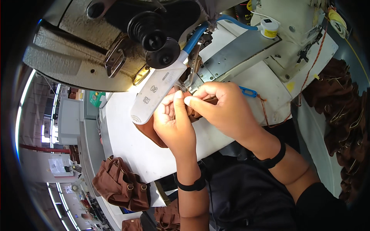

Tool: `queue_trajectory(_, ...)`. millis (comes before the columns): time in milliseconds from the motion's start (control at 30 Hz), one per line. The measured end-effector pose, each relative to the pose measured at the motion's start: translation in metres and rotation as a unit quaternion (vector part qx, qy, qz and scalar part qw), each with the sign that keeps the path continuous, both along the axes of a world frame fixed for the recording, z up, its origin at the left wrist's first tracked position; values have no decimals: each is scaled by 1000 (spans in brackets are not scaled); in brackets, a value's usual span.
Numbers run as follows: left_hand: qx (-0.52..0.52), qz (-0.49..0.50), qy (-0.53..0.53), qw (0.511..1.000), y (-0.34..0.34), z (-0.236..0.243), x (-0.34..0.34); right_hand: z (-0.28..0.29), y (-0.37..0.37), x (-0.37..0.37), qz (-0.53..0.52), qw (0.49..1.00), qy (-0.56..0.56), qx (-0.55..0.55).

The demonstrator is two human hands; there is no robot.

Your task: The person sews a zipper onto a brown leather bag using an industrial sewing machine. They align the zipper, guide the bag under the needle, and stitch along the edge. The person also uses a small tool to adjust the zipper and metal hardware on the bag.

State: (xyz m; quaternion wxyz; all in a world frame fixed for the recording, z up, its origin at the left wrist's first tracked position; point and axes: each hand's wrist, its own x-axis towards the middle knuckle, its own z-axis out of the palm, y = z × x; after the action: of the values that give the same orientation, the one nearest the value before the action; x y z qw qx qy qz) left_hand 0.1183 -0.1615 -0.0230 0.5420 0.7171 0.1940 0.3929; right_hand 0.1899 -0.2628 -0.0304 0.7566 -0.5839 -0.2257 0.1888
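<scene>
The left hand (175, 122) and right hand (230, 109) pinched brown leather (192, 113) between thumbs and fingers, beside the sewing machine (83, 63), inward from the table's (120, 129) near edge.

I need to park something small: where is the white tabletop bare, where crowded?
Bare: the tabletop between the white rounded bar and brown leather bag; also between the left hand and right hand, toward the front edge. Crowded: where both meet at the brown leather piece.

Brown bag (120, 181) at lower left, brown heap (341, 104) far right.
</scene>
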Motion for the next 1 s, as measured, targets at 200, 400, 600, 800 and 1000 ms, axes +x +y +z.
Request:
queue_trajectory(200, -23, -19, 3, 1000, 9, 4, 2, 2, -4, 5, -13, 994, -79, -76)
queue_trajectory(400, 212, 55, 64, 974, 6, 10, -11, -21, -36, 26, 113, 986, -105, -58)
queue_trajectory(600, 597, 20, 124, 792, 0, 0, -47, -26, -35, 13, 116, 992, -51, 6)
queue_trajectory(800, 685, 35, 150, 712, 12, -5, -52, -10, -38, 7, 215, 967, 121, 65)
queue_trajectory(1000, 658, 37, 105, 745, 16, -15, -48, -6, -40, 5, 214, 956, 176, 92)
